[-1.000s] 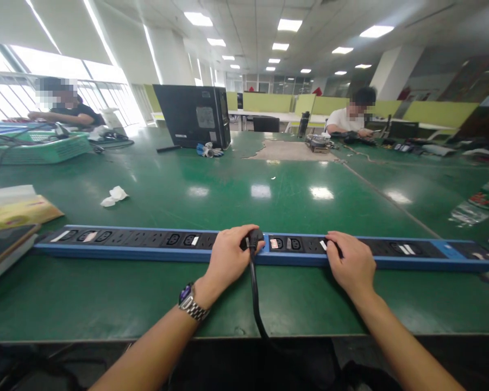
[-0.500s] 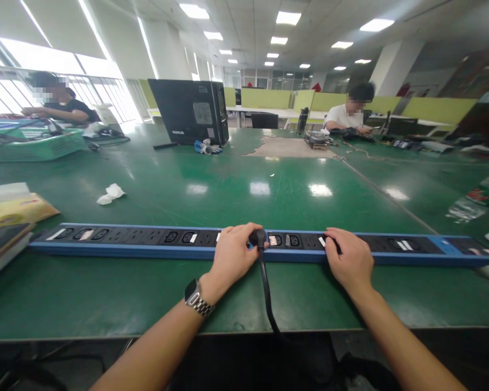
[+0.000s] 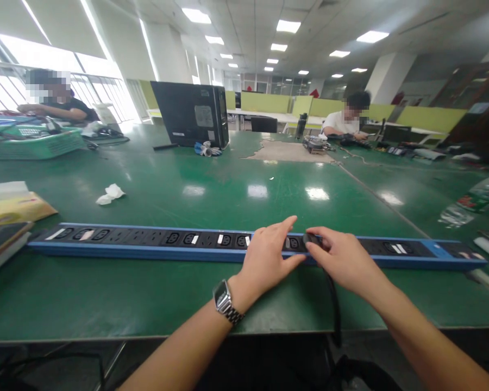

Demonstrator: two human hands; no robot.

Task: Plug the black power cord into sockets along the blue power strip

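A long blue power strip (image 3: 138,252) with black sockets lies across the green table. My right hand (image 3: 344,258) has its thumb and fingers around a black plug (image 3: 309,238) over the strip, right of centre. From the plug a thick black cable (image 3: 334,309) hangs over the table's front edge. Just left of it, my left hand (image 3: 267,255), with a watch on its wrist, rests over the strip, thumb and fingers apart and nothing between them. Whether the plug sits fully in a socket is hidden.
Crumpled tissue (image 3: 111,194) and a yellow tissue pack (image 3: 20,209) lie at left, near a green basket (image 3: 61,145). A black computer case (image 3: 189,114) stands behind. A plastic bottle (image 3: 472,198) lies at right. Two people (image 3: 59,103) (image 3: 342,122) sit farther back.
The black plug has moved right along the strip and is now in my right hand instead of my left. My left hand has let go, opened and shifted right.
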